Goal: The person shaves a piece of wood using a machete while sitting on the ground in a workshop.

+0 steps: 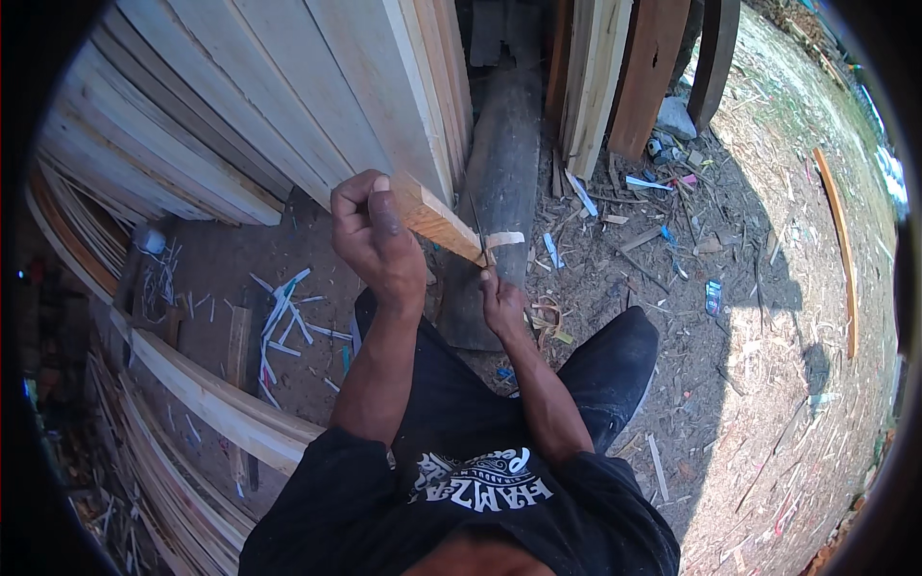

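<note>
A short piece of wooden board [444, 219], orange-brown on its narrow side, slants down from my left hand toward a grey log. My left hand [382, 235] is closed around its upper end. Lower down, my right hand [503, 305] is closed at the bottom end of the wood, on what looks like the handle of a thin dark blade [477, 217]; the grip itself is mostly hidden by the fingers. Beside the blade, a pale wood strip [505, 239] sticks out over the grey log [507, 154], which lies between my legs and runs away from me.
Long planks [279, 77] lean upright at the far left, with more boards [588, 86] standing beyond the log. Curved strips of wood [211, 398] lie at left. Plastic strips [280, 312], wood shavings and scraps litter the ground. A long brown batten [837, 250] lies at right.
</note>
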Available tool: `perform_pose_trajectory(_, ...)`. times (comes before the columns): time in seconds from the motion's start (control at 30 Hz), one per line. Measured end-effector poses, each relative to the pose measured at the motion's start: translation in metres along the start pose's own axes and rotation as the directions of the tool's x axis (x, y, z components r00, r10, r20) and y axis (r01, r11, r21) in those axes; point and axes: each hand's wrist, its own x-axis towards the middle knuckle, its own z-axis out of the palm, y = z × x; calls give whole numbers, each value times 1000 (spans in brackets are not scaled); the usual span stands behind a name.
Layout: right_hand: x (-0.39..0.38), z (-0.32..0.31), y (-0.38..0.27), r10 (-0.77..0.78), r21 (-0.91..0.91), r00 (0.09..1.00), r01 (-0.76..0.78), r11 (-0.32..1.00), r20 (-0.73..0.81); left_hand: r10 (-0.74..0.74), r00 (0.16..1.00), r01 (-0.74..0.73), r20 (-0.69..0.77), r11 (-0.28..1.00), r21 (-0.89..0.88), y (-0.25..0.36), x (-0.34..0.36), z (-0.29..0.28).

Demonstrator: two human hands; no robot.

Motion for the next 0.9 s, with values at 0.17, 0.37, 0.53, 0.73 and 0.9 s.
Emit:
perform_pose_trajectory(0.17,3,13,12,617,352,718,-696,626,322,-40,999,40,-1,999,-1,-1,4,-8)
perform_pose_trajectory(0.37,-14,-25,-33,450,699,567,-682,-213,690,-204,973,224,103,945,-240,6,-39,-60)
perform_pose_trajectory(0.53,-57,-48,8,740,652,450,-758,20,500,-542,791,595,286,570,-566,24,-105,-110)
perform_pose_trajectory(0.73,-70,-56,40,866,656,368,-752,63,339,-739,-269,903,618,-416,-104,-26,-148,-129)
perform_pose_trajectory(0.9,-65,-53,40,869,643,391,-757,116,304,-713,-290,952,638,-286,113,-108,-165,-105)
